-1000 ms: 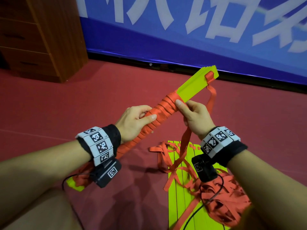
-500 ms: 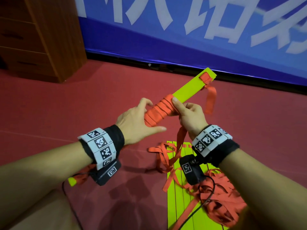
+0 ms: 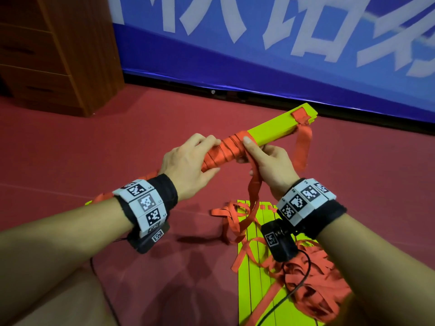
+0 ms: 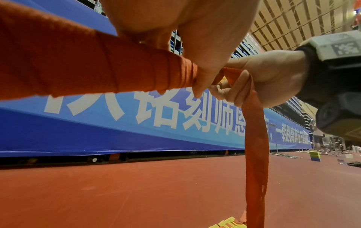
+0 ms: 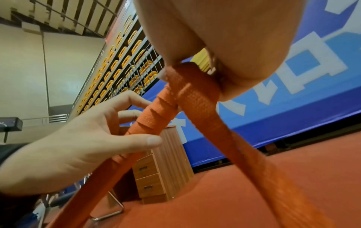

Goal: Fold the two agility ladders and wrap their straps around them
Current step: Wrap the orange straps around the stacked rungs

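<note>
A folded yellow-green agility ladder (image 3: 280, 128) is held up in the air, its near half bound in orange strap turns (image 3: 226, 151). My left hand (image 3: 211, 155) grips the bound part, fingers curled over the top and thumb underneath. My right hand (image 3: 247, 151) pinches the loose orange strap (image 3: 254, 194), thumb pressed on the last turn. That strap (image 4: 255, 146) hangs down to the floor. A second ladder (image 3: 256, 267) lies flat on the floor below, with a tangled pile of orange straps (image 3: 313, 283) on it.
A wooden drawer cabinet (image 3: 58, 55) stands at the back left. A blue banner wall (image 3: 259, 55) runs along the back of the red floor (image 3: 117, 149). My knee (image 3: 58, 302) fills the lower left corner. Black wrist-camera cables trail over the strap pile.
My left hand slid up the bundle toward my right hand and took a new grip over the top. The bundle tipped flatter and the right hand drew the strap in close.
</note>
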